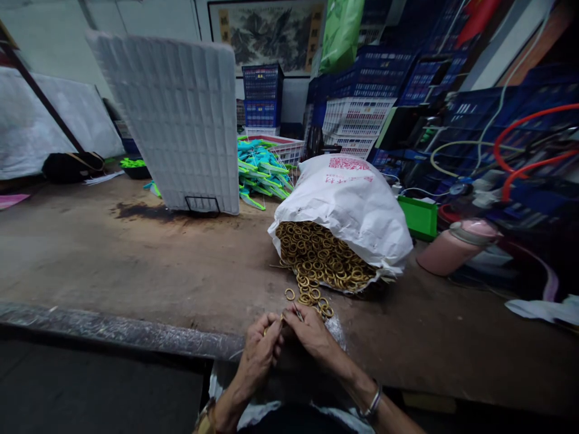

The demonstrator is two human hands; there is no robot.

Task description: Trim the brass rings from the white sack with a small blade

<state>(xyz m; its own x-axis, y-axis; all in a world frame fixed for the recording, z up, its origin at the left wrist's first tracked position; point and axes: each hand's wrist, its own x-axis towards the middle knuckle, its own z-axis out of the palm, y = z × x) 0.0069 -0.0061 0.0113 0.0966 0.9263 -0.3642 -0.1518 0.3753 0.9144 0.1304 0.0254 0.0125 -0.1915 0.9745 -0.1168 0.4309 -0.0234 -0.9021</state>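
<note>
My left hand (261, 345) is closed, pinching a small brass-coloured ring (282, 317) that shows only in part between the fingers. Right beside it, my right hand (310, 331) is also closed, with fingertips meeting the left ones. A thin, dark, pointed tool (297, 311) sticks out of its grip; its kind is hard to make out. Just beyond the hands, several loose rings (309, 296) lie on the table. They spill from the mouth of a white woven sack (346, 205), which lies on its side full of similar rings (316, 253).
The brown table (136, 271) ends at a worn front edge (113, 328). A tall white padded panel (181, 120) stands on it, with teal and green plastic pieces (265, 169) behind. Right of the sack are a green tray (417, 217) and a pink bottle (456, 247).
</note>
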